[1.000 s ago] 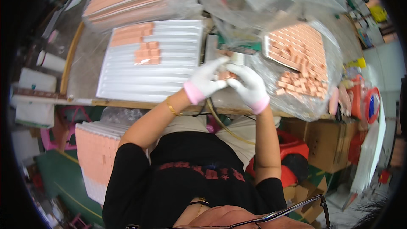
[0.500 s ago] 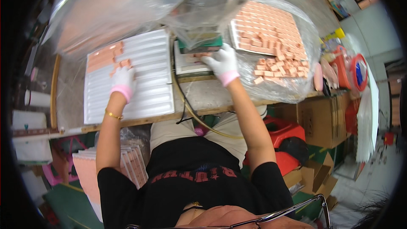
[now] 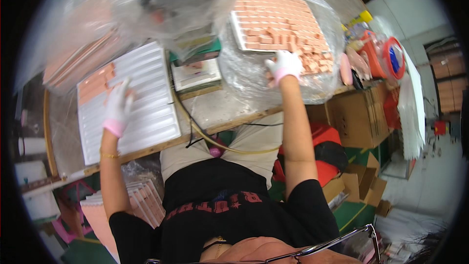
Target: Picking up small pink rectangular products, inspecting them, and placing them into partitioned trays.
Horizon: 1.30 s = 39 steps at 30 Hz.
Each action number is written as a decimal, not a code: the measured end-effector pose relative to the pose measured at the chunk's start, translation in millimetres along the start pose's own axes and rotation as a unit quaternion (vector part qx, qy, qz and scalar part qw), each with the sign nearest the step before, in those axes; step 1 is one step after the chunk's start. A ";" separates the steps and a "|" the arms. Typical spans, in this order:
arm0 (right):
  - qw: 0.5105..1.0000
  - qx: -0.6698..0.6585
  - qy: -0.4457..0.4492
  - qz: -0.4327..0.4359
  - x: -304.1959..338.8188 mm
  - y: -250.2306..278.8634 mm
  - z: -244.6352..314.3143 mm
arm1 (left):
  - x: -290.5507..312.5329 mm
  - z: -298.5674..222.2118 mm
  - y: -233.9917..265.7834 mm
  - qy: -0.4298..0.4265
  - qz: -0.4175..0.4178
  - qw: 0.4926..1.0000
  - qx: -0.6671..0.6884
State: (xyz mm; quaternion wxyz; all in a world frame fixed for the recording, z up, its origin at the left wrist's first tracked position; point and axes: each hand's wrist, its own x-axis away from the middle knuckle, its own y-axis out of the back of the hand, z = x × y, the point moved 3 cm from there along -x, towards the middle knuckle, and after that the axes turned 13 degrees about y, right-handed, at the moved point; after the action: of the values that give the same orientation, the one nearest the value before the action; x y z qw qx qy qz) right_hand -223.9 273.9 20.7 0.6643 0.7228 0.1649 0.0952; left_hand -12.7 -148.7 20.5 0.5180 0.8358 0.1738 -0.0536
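My left hand [image 3: 118, 108], in a white glove with a pink cuff, is over a white ridged tray [image 3: 146, 117]. Its fingers are stretched and apart, next to a patch of small pink blocks [image 3: 95, 85] at the tray's far left. My right hand [image 3: 288, 65], gloved the same way, is at the near left edge of a heap of loose pink blocks [image 3: 317, 62]. Its fingers point down and left and are partly blurred, so any block in them cannot be made out. Between the hands stands a green-edged machine [image 3: 198, 53] with a pale base plate [image 3: 198, 74].
A full tray of pink blocks [image 3: 278, 17] lies on clear plastic sheeting [image 3: 244, 76] behind the heap. More plastic hangs over the machine. A yellowish hose [image 3: 195, 126] crosses the table's front edge. Red baskets [image 3: 393, 58] stand at right; stacked filled trays [image 3: 141, 200] lean below left.
My right hand has left the machine and moved right to the loose blocks. My left hand has drawn slightly nearer, its fingers now more spread. The whole view has shifted.
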 end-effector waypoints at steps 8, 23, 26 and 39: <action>0.696 -0.703 0.126 -0.074 39.4 18.2 68.6 | 3.1 -100.1 -88.1 0.214 0.292 0.558 0.747; 0.781 -0.446 0.350 -0.263 74.1 50.3 140.2 | 17.9 -137.5 -122.4 0.213 0.304 0.391 0.842; 0.766 -0.571 0.223 -0.195 71.0 28.0 138.6 | 18.8 -136.3 -118.1 0.227 0.299 0.461 0.804; 0.960 -0.200 0.171 -0.092 11.8 14.3 172.9 | -52.9 -69.1 -112.2 0.193 -0.005 0.936 0.295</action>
State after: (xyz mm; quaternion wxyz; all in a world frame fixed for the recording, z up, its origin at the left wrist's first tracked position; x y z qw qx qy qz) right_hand -149.6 116.7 16.8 0.7630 0.5299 0.3197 0.1865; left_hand -107.1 -54.8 -28.7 0.2040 0.9446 0.2508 0.0574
